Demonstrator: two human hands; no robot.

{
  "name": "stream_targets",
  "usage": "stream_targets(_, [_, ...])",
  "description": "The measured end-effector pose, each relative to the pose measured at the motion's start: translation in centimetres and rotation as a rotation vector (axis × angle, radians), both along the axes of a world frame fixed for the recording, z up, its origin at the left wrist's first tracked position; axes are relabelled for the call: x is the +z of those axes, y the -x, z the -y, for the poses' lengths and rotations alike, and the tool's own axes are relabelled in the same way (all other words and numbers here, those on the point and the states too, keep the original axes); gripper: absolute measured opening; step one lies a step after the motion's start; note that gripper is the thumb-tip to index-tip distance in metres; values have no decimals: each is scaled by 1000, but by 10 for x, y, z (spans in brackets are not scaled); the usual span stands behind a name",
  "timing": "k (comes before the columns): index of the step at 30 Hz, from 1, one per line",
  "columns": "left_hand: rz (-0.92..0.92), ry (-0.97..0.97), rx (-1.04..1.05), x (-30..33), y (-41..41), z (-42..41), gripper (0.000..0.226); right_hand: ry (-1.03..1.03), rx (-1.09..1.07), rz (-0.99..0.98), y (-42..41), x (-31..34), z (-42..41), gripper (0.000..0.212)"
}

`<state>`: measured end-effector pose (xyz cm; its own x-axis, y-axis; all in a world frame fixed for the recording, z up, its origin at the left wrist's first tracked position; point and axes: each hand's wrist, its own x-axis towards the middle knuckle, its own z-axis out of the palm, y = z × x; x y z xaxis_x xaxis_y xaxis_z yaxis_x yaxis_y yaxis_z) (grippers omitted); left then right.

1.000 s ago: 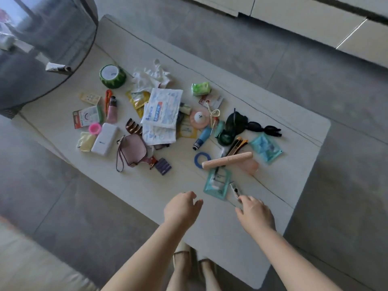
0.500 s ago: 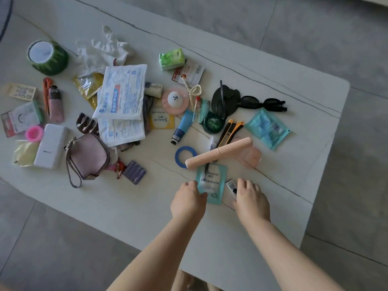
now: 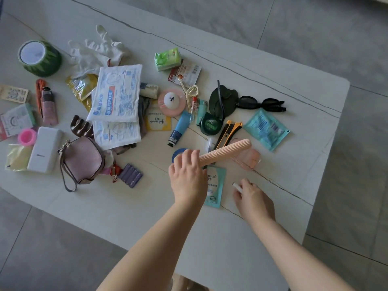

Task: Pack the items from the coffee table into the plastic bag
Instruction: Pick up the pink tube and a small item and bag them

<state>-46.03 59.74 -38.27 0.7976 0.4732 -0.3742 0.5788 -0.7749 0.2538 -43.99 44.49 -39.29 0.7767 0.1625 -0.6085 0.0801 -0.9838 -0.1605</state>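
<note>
**Both hands now on items**

Your left hand [image 3: 188, 175] has moved up; its fingers curl onto the pink ribbed case [image 3: 225, 151]. Right hand [image 3: 253, 199] pinches a small white item [image 3: 236, 186], probably lifted. Everything else remains on the surface [image 3: 210, 238]; no bag visible.

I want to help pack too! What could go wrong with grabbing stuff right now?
The left hand grips one end of the long pink case, which lies over the utility knife and a clear pink box; lifting it might knock those about. The right hand pinches only a small white item, which could slip. No plastic bag is in view yet.
</note>
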Motion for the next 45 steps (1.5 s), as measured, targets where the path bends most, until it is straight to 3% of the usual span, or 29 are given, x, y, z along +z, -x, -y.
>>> stream_targets(4, [-58,-71,-239,-9,-21,-3,47,-9,27,10,5,-3,-2,22])
stream_targets(10, [-131,-33,-210,-8,-21,-7,29,-35,-28,-43,7,1,-6,22])
stream_targets(12, [-124,36,-116,-1,-17,-11,27,-42,-28,-51,5,4,-11,22])
stream_targets(19, [-127,392,539,4,42,-40,20,-104,-49,-99,-6,1,-66,24])
stream_targets(23, [-89,540,659,2,69,-53,19,-39,-112,-36,-10,-6,-102,40])
stream_targets(27, [-46,631,685,3,81,-60,18,35,-136,-37,-8,-6,-114,31])
stream_targets(31, [6,690,740,19,84,-66,21,-167,-179,-160,-2,9,-114,18])
stream_targets(34, [62,747,835,38,90,-71,27,-298,-185,-220,3,31,-114,20])
stream_targets(42, [238,834,1094,109,127,-94,41,-485,-141,-479,23,107,-152,17])
stream_targets(45, [296,852,1192,141,157,-109,40,-514,-21,-579,44,141,-177,19])
